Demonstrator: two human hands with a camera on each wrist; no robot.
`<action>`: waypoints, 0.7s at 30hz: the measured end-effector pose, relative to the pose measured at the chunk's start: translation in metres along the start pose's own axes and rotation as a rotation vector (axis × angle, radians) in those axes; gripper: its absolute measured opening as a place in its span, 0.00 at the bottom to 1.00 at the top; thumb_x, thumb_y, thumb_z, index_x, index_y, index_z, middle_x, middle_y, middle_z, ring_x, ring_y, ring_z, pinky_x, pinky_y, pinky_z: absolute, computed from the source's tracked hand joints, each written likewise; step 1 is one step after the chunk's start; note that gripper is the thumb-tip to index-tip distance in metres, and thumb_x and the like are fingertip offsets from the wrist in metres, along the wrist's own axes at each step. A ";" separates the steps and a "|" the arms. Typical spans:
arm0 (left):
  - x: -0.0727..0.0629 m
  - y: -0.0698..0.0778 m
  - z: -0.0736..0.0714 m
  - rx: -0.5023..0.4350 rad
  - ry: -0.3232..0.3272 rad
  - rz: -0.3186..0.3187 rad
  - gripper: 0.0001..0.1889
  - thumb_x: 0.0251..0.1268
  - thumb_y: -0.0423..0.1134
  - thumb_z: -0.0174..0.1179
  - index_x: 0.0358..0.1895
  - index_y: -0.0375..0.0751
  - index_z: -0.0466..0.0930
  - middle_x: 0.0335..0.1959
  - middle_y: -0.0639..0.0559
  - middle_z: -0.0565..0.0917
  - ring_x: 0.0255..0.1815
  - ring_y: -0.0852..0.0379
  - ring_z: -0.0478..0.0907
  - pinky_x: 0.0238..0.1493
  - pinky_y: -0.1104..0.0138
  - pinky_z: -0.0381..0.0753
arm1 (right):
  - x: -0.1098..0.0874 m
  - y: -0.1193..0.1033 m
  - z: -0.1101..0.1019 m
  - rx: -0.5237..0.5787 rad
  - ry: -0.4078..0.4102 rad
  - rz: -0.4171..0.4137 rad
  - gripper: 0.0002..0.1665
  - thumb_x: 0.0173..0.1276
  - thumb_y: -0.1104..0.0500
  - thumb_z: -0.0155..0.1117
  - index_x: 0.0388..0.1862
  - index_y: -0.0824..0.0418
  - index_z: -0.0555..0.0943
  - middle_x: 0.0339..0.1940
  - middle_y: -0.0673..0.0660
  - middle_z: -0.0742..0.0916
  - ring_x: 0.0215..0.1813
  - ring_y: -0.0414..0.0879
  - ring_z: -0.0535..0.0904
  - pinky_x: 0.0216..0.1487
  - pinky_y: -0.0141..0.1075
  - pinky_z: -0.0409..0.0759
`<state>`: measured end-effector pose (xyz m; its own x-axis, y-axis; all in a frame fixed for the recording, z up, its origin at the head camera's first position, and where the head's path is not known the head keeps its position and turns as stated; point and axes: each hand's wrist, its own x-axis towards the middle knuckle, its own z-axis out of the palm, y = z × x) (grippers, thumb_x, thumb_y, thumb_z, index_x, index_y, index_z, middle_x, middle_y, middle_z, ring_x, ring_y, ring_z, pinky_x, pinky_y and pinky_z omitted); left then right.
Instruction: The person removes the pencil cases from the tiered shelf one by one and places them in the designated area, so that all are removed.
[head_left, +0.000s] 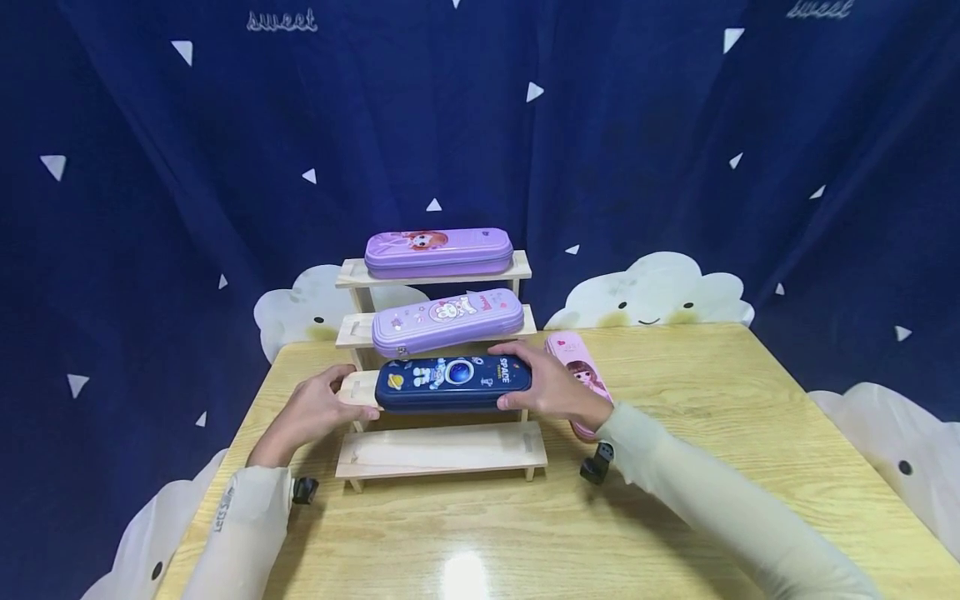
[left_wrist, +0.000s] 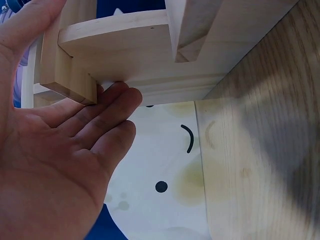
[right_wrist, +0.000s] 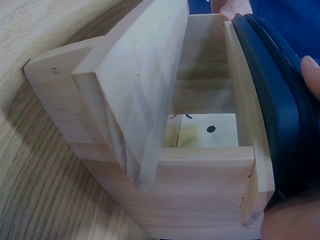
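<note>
A dark blue pencil case (head_left: pixel 453 385) with an astronaut print lies along the third step down of a wooden stepped rack (head_left: pixel 450 450). My right hand (head_left: pixel 551 383) grips its right end, fingers behind and thumb in front. That case also shows from its side (right_wrist: pixel 270 100) in the right wrist view, on the board. My left hand (head_left: pixel 322 404) holds the left end of the same step, thumb at the front edge, near the case. In the left wrist view, its bent fingers (left_wrist: pixel 112 107) reach behind the rack's board (left_wrist: pixel 70 70).
A purple pencil case (head_left: pixel 438 253) rests on the top step, and a lilac one (head_left: pixel 448 321) sits slightly askew on the second. On the table (head_left: pixel 675 433), a pink pencil case (head_left: pixel 581 367) lies right of the rack, partly behind my right wrist. A dark blue curtain (head_left: pixel 637 125) hangs behind.
</note>
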<state>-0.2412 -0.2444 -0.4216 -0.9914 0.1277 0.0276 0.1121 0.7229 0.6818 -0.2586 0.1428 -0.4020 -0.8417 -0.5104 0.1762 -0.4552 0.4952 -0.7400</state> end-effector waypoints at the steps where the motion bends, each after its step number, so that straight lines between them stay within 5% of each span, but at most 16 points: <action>1: 0.000 0.000 0.000 -0.004 0.001 0.003 0.45 0.42 0.53 0.82 0.66 0.41 0.73 0.54 0.43 0.85 0.50 0.50 0.80 0.52 0.60 0.75 | 0.000 0.000 0.000 -0.004 -0.005 0.003 0.49 0.53 0.47 0.80 0.74 0.49 0.69 0.69 0.57 0.78 0.63 0.53 0.77 0.64 0.51 0.74; 21: 0.000 0.001 0.001 -0.003 -0.002 -0.013 0.48 0.42 0.55 0.81 0.68 0.39 0.71 0.56 0.41 0.85 0.51 0.49 0.80 0.52 0.60 0.76 | 0.004 0.001 0.002 0.094 -0.044 0.115 0.46 0.49 0.48 0.82 0.69 0.42 0.72 0.64 0.58 0.80 0.58 0.54 0.79 0.59 0.45 0.78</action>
<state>-0.2412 -0.2432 -0.4216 -0.9927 0.1193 0.0172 0.0987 0.7225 0.6843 -0.2616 0.1401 -0.4029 -0.8721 -0.4856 0.0600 -0.3260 0.4852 -0.8113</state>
